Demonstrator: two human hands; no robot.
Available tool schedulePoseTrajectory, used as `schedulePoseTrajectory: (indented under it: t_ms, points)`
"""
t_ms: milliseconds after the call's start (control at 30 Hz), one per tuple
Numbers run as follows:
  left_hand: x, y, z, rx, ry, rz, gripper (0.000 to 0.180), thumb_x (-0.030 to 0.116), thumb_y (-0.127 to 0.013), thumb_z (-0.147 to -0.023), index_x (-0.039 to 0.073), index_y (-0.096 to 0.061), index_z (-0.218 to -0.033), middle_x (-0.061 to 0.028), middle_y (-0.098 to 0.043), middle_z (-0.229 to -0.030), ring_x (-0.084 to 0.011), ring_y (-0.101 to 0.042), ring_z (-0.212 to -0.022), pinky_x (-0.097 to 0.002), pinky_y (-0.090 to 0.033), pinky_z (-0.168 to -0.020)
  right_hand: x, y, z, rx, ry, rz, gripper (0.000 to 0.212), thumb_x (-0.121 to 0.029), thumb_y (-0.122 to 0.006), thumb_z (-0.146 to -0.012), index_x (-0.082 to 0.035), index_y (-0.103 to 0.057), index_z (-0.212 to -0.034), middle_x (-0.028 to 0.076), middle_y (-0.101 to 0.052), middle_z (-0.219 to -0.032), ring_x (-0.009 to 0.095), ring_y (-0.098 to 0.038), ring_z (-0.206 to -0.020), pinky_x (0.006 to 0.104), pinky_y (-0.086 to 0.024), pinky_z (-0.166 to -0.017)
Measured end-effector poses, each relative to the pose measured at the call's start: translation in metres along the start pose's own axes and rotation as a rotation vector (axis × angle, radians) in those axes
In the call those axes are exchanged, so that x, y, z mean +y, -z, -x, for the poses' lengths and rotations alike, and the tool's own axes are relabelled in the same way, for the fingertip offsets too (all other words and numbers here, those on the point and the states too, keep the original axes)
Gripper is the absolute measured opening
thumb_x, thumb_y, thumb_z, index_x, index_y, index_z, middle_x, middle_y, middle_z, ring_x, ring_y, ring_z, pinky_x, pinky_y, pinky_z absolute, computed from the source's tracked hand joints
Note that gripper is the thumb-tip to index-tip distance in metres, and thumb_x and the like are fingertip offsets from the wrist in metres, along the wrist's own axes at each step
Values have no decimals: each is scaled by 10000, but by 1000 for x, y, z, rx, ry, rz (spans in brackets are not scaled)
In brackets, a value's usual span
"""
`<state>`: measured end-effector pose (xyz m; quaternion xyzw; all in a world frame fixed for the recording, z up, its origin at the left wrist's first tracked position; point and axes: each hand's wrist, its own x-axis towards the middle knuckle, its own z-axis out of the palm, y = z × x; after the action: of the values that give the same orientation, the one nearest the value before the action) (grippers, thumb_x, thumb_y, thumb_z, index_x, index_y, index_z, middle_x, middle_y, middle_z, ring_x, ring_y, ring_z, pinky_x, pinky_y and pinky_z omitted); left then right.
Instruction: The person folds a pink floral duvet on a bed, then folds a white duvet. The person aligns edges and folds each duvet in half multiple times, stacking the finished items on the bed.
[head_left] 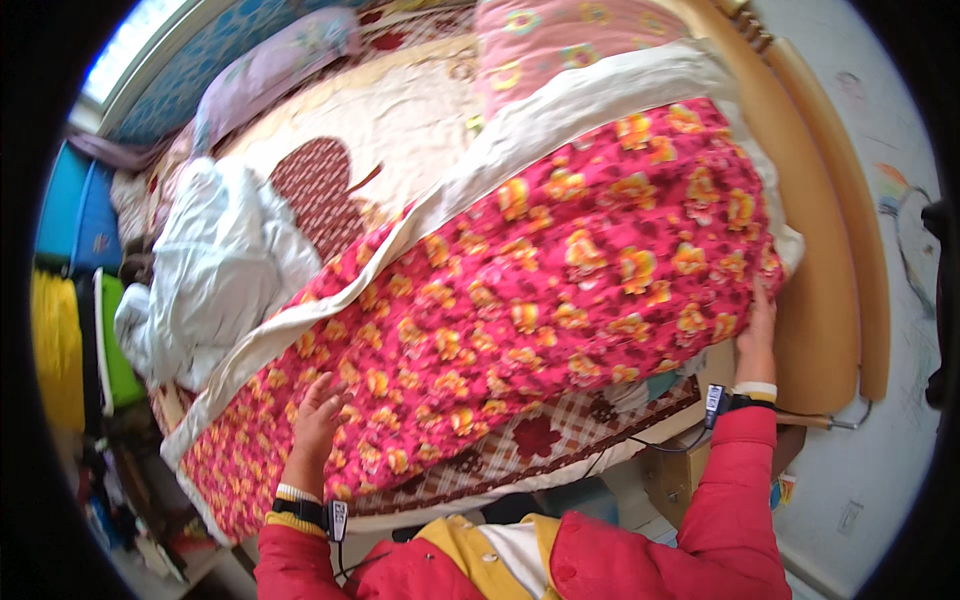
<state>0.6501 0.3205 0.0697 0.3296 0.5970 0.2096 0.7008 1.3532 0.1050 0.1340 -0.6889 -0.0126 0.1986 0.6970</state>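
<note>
1. The magenta, orange-flowered cloth quilt with white border [560, 290] spans the beige-and-brown cloth-covered bed [410, 120], eight to two o'clock — soft, probably bulky but light; I'd grasp its edges.
2. My right hand [760, 325], three o'clock, touches its edge; I can't tell if it's clenched.
3. My left hand [318, 408], eight o'clock: fingers parted — gripping nothing.

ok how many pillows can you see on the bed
2: a lilac pillow at the upper left, and a pink pillow at the top, partly behind the floral quilt. More could be hidden underneath.
</note>
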Motion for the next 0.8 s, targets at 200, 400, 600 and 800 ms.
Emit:
schedulePoseTrajectory:
  t_ms: [200, 400, 600, 800]
  points:
    - [-45, 108, 34, 303, 86, 90, 475, 126, -564, -937, 108, -405, -1384, -102, -579, -1237, -239, -606, -1071, -367, -529, -742, 1, 24, 12, -41, -256, -273, 669, -463, -651, -875, -75, -464, -1387, 100, -526, -1389, 303, -521, -1252, 476, -396, -1070]
    - [-75, 119, 44, 320, 195, 202, 359, 149, -607, -931, 107, -504, -1272, -98, -639, -1093, -251, -640, -985, -379, -527, -702, -24, 12, 71, -109, -48, -353, 749, -436, -658, -821, -48, -404, -1409, 129, -527, -1364, 330, -518, -1225, 465, -397, -1067]
    - [-39, 42, -92, -278, -194, -731, 295, 154, -599, -927, 16, -619, -1187, -113, -672, -1067, -211, -629, -984, -334, -516, -842, -57, -19, 127, -314, 91, -348, 837, -456, -643, -769, -119, -333, -1469, 166, -561, -1307, 352, -534, -1191, 476, -443, -991]
    - [47, -30, -216, 473, -691, -238, 765, 141, -683, -821, 17, -289, -1465, -277, -499, -1345, -380, -497, -1236, -368, -394, -1043, -87, -56, 159, -483, 105, -78, 804, -438, -664, -758, -118, -374, -1436, 174, -595, -1222, 354, -570, -1115, 473, -466, -937]
